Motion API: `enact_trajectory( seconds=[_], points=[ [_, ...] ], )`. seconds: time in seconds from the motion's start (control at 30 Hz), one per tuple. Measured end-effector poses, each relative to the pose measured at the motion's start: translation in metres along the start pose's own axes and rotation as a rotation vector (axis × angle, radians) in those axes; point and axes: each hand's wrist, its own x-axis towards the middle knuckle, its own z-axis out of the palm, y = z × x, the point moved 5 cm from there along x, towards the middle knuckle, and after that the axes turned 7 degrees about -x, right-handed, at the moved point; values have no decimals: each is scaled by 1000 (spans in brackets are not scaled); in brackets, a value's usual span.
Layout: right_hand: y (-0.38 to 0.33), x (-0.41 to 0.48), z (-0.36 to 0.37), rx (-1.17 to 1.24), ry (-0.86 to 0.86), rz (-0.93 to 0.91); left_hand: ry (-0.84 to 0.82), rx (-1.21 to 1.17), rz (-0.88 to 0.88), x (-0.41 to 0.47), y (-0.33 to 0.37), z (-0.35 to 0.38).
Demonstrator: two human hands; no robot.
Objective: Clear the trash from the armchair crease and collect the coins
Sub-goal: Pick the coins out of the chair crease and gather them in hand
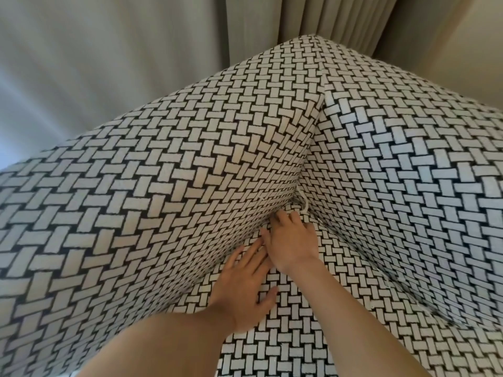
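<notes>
At basket-weave armchair crease [310, 148] | left hand [245, 291] flat, released | right hand [292, 242] grip unclear

head | worn on person | faces forward-down | close over armchair [190, 159] corner

Two hands, two forearms, bare.
Left hand [245, 292] on forearm from 7 o'clock; right hand [292, 242] on forearm from 5 o'clock; both uncovered right to frame edge.
</notes>
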Motion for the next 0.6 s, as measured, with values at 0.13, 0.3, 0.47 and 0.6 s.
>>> enact_trajectory(
  seconds=[0.13,0.3,0.47,0.6],
  points=[
    [15,-14,2,11,26,-5,1,14,2,0,0,-2],
    [37,-37,-4,27,71,-59,-6,-13,-2,-1,-3,2],
    [45,-69,-9,56,82,-100,-15,0,-8,-1,-3,3],
    [45,-79,-11,166,91,-101,-8,-11,0,-1,-2,1]
  ],
)
